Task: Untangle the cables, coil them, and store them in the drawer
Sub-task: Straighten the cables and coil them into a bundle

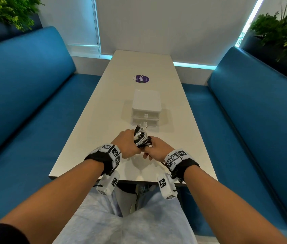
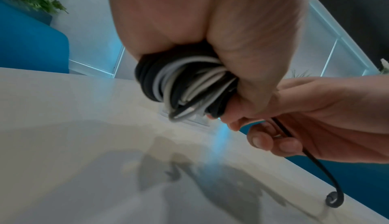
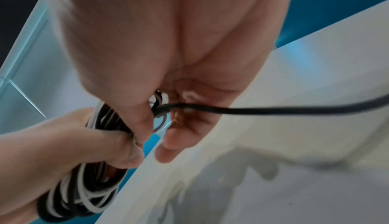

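A bundle of black and white cables is held above the near half of the white table. My left hand grips the coiled bundle in its fist. My right hand is beside it and pinches a loose black cable where it leaves the bundle. That black strand trails down past my right hand and curls at its end. Just beyond the hands stands a small white two-drawer box, both drawers closed.
A purple round sticker lies on the table behind the drawer box. Blue bench seats flank the table on both sides, with plants behind their backs. The table's near edge is just under my wrists.
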The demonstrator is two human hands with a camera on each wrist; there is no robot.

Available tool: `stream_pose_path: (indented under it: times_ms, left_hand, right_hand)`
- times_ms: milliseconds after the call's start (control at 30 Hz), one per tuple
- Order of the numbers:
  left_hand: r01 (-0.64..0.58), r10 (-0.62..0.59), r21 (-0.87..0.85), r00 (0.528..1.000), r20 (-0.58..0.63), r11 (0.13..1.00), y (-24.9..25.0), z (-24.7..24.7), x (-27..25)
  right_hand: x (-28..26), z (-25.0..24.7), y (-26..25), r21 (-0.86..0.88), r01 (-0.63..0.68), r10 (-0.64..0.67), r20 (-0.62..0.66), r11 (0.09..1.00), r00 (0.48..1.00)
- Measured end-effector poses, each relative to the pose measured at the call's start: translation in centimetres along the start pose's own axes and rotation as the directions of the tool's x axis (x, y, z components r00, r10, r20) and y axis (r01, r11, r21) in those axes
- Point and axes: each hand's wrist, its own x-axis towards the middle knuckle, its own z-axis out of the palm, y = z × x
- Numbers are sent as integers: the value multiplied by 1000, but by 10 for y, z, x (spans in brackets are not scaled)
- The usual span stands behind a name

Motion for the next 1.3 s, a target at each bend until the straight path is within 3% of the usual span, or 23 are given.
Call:
stream_pose_path:
  times_ms: [133,200,333,533,733,933,1100,1300]
  left_hand:
    - [33,-25,112,997,-78,993,2,0,-4]
    - [61,-55,94,996,-69,994,3,0,-5]
    - [69,-71,-58,997,-41,996,3,-1,-3]
    - [87,-134,-285,980,-150,955,-19,-4,10]
    - [182,-231,-383,969,-86,905,-15,-8,4]
    - [160,-184,-473,983,-3,866,-5,1,0]
    - [145,-94,-523,988,122,840,-3,3,-3]
    - [83,-89,-565,996,18,821,9,5,-10]
  right_hand:
    - [3,-6,9,-30,-185,182,-91,982,979]
    - [2,-9,11,-76,-222,214,-107,972,971]
    - [-2,-9,11,-55,-167,161,-97,984,982]
    - [-6,-16,20,33,-113,117,-142,993,983]
    - [-10,-14,14,2,-26,26,-206,1000,978]
    - [-6,-9,-3,-173,-3,-23,-152,985,988]
    - [-4,-10,-6,-153,37,-57,-127,987,990]
    - [-4,-16,-6,-45,-41,38,-64,998,997]
